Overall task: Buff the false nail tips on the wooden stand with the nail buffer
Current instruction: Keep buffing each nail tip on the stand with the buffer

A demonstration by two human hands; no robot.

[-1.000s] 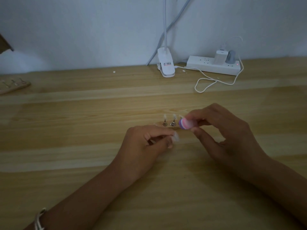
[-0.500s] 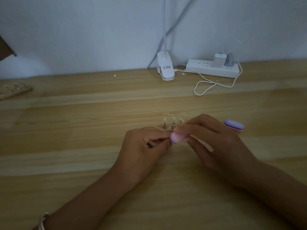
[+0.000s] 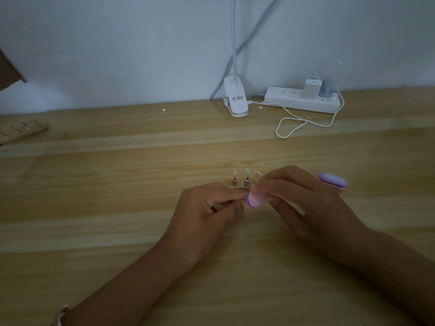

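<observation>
Over grained wood, hands meet at rounded buffer.

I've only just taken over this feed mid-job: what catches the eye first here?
The two hands meeting mid-table: the right hand holds a pink-and-purple buffer at a small piece, mostly hidden, pinched in the left hand. Just behind is the wooden stand with upright nail tips. A second purple buffer lies beside the right hand.
</observation>
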